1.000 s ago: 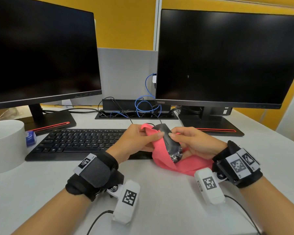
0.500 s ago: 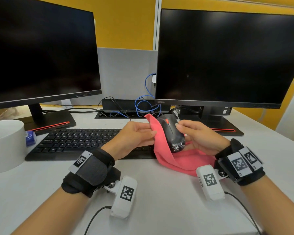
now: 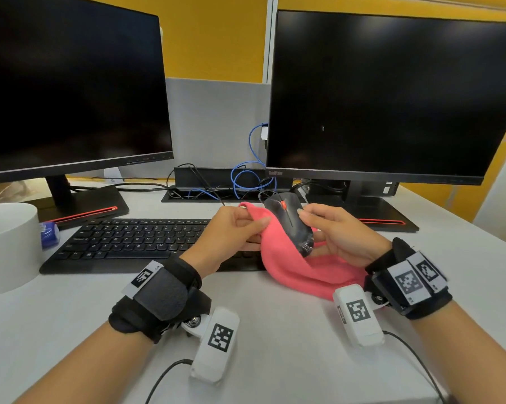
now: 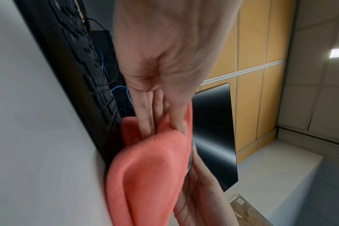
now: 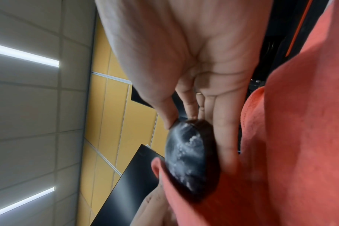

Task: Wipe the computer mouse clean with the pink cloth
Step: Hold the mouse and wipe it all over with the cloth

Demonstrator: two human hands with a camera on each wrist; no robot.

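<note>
Both hands have lifted the black plastic computer mouse (image 3: 289,225) higher and turned its red wheel into view. It sits above the desk's near middle, right of the black keyboard (image 3: 135,243), pinched by the right hand (image 3: 338,237). The left hand (image 3: 231,237) pinches the soft pink cloth (image 3: 289,266) against its left side. Light, rigid and probably slick, it is best held by its sides while white residue remains

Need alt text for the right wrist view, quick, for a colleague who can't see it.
The right hand holds a black computer mouse between thumb and fingers, white residue smeared on its shell. The pink cloth wraps its lower edge and fills the right side of the view.
</note>
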